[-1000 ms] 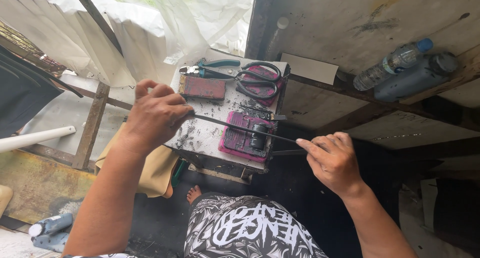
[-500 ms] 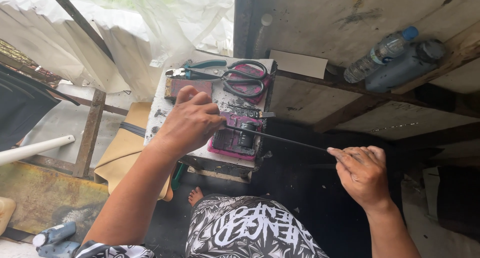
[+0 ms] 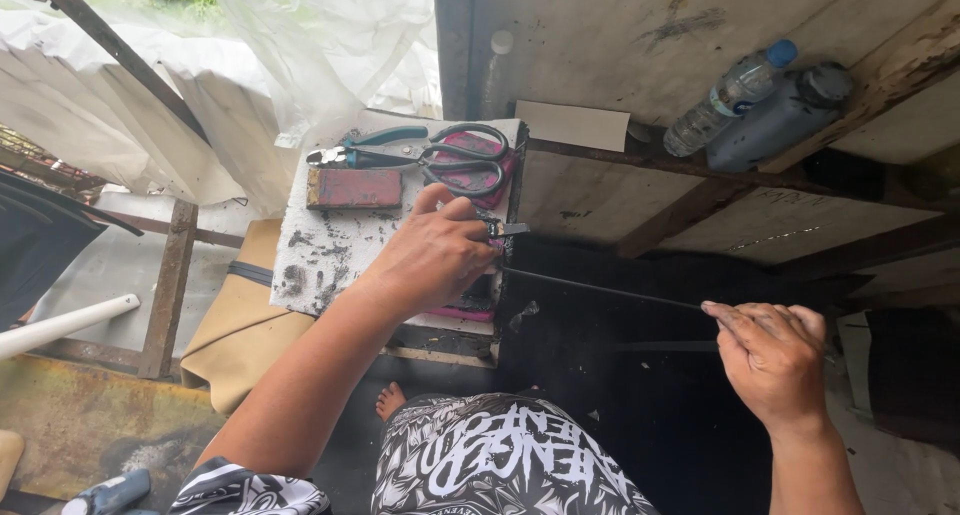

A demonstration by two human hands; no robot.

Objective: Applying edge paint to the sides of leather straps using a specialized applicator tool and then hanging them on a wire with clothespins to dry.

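The left hand (image 3: 435,255) reaches forward with the forearm stretched out, fingers curled down over a small dark piece on the pink pad (image 3: 470,310) at the near edge of the white worktop (image 3: 330,245). The right hand (image 3: 772,360) sits well off to the right, thumb and fingers pinching the end of a thin black rod (image 3: 600,290) that runs taut between both hands. Scissors (image 3: 465,160), pliers (image 3: 365,147) and a red block (image 3: 354,188) lie at the worktop's far end. Since half a second ago the right hand has drawn further right — more rod shows — while the left hand stays on the pad.
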